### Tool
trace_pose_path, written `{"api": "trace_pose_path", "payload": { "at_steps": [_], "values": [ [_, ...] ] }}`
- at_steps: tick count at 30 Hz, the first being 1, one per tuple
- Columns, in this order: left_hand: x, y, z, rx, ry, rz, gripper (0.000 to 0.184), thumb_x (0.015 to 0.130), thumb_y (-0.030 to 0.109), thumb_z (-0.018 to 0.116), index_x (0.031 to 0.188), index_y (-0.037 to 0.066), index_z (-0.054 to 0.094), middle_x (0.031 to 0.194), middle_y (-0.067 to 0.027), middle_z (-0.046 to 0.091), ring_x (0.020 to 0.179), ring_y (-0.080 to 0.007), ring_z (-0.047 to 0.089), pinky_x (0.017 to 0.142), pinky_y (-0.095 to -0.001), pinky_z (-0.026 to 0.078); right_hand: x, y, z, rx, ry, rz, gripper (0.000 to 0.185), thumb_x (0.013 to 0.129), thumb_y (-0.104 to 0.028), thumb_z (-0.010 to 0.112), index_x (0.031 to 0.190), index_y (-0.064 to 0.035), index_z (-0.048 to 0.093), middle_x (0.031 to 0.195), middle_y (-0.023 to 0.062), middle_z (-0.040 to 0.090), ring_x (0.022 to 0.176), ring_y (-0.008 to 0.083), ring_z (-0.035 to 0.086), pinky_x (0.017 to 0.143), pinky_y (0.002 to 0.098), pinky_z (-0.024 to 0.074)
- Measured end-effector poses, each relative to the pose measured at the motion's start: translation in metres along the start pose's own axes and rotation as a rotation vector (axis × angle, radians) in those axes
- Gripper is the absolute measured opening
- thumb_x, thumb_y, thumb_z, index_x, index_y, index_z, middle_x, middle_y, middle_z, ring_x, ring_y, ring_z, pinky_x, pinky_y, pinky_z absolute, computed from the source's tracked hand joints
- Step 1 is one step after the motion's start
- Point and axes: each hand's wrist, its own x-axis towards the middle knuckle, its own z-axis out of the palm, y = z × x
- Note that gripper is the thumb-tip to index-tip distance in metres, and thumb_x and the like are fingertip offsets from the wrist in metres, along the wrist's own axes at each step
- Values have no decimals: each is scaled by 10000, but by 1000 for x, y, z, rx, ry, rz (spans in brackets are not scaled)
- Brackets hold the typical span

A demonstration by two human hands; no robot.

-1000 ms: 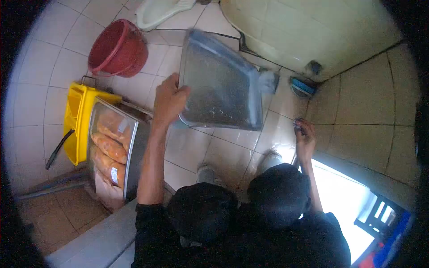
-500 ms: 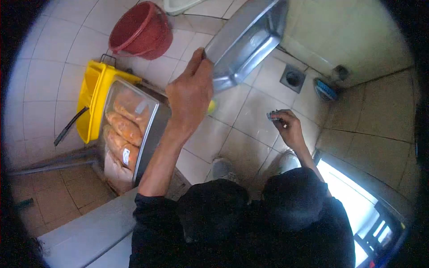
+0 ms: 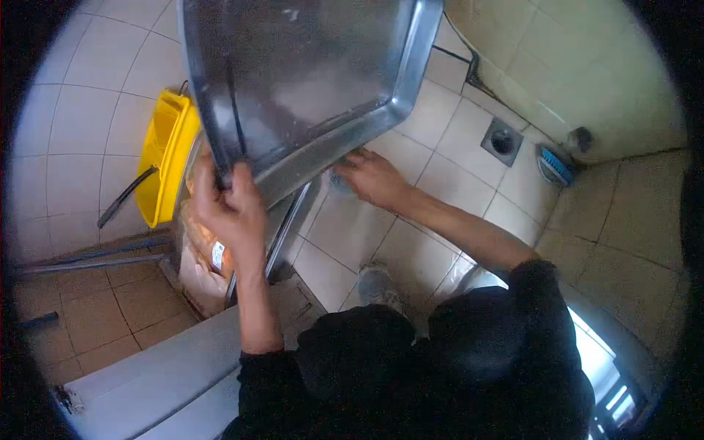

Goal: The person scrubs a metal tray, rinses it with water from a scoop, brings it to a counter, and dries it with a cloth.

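My left hand [image 3: 233, 209] grips the near left corner of a large rectangular metal pan [image 3: 315, 81], holding it up and tilted above the floor. The pan's broad dark face is turned toward me and carries wet-looking specks. Below the near edge of the pan is my right hand [image 3: 374, 180], fingers closed on a grey-blue scouring pad [image 3: 342, 181]. The pan partly hides those fingertips, and whether the pad touches the underside cannot be made out.
To the left, a yellow mop-wringer bucket [image 3: 163, 165] stands by the wall. Beside it is a clear-sided container of packaged orange food [image 3: 198, 242], partly covered. A floor drain [image 3: 503, 141] and a blue brush [image 3: 556, 167] lie to the right. My shoe [image 3: 378, 284] is on the tiles.
The pan has swung left and turned its broad face toward me, now covering the red bucket. My right hand has moved left with the scouring pad, up to the pan's near edge.
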Motion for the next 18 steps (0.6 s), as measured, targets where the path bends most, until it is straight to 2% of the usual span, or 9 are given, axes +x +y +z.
{"api": "trace_pose_path", "payload": {
  "at_steps": [4, 5, 7, 9, 13, 14, 15, 16, 18],
  "values": [
    [3, -32, -8, -137, 88, -175, 365, 797, 60, 609, 1133, -47, 518, 1058, -154, 577, 926, -221, 544, 818, -303, 424, -14, 2, -39, 103, -79, 97, 255, 755, -88, 580, 1001, -20, 572, 1069, 168, 563, 986, 339, 545, 855, 430, 453],
    [4, -39, -10, -190, 98, -228, 374, 812, 71, 605, 1153, -49, 508, 1093, -156, 563, 953, -229, 532, 840, -301, 415, -19, 9, -58, 268, -187, 254, 267, 774, -110, 590, 1024, -17, 569, 1068, 157, 574, 968, 316, 564, 836, 408, 467],
    [7, -59, -4, -118, 280, -145, 222, 753, 20, 580, 967, -19, 534, 879, -57, 553, 805, -146, 494, 735, -260, 398, -22, 16, -106, 349, -267, 441, 280, 794, -133, 599, 1047, -15, 566, 1067, 147, 586, 950, 292, 583, 816, 385, 481],
    [17, -46, -11, -239, 207, -366, 349, 768, 22, 579, 1110, -12, 516, 1011, -80, 557, 904, -180, 509, 811, -281, 399, -11, 13, -168, 568, -184, 627, 306, 821, -166, 618, 1084, -20, 562, 1065, 123, 601, 899, 235, 608, 782, 329, 493],
    [22, -66, -18, -495, 50, -590, 499, 769, 43, 584, 1240, -18, 432, 1087, -114, 524, 951, -220, 502, 845, -318, 399, 32, -38, -341, 455, 391, 515, 254, 859, -109, 569, 1100, -32, 552, 1056, 91, 591, 879, 175, 592, 781, 302, 478],
    [31, -46, -30, -505, 43, -601, 499, 769, 43, 584, 1240, -18, 432, 1087, -114, 524, 951, -220, 502, 845, -318, 399, 46, -59, -381, 366, 557, 462, 254, 875, -93, 537, 1122, -31, 536, 1050, 105, 581, 887, 184, 587, 773, 313, 475],
    [37, -11, -38, -526, 95, -789, 495, 759, 31, 571, 1230, -23, 428, 1089, -119, 519, 949, -219, 499, 845, -322, 397, 65, -76, -422, 286, 800, 428, 262, 886, -106, 522, 1128, -4, 520, 1042, 113, 582, 890, 205, 589, 770, 320, 485],
    [43, 16, -49, -543, 142, -977, 492, 748, 20, 558, 1219, -28, 424, 1091, -123, 513, 947, -218, 496, 845, -326, 395, 74, -78, -462, 56, 971, 376, 278, 899, -120, 508, 1136, 25, 507, 1037, 118, 583, 899, 206, 590, 771, 327, 492],
    [58, 43, -69, -513, 2, -992, 481, 742, 5, 531, 1210, -30, 423, 1084, -125, 514, 946, -219, 498, 838, -329, 401, 103, -74, -543, -341, 1154, 384, 347, 906, -170, 509, 1206, 1, 477, 1113, 133, 563, 1020, 213, 551, 838, 343, 475]
  ]
}}
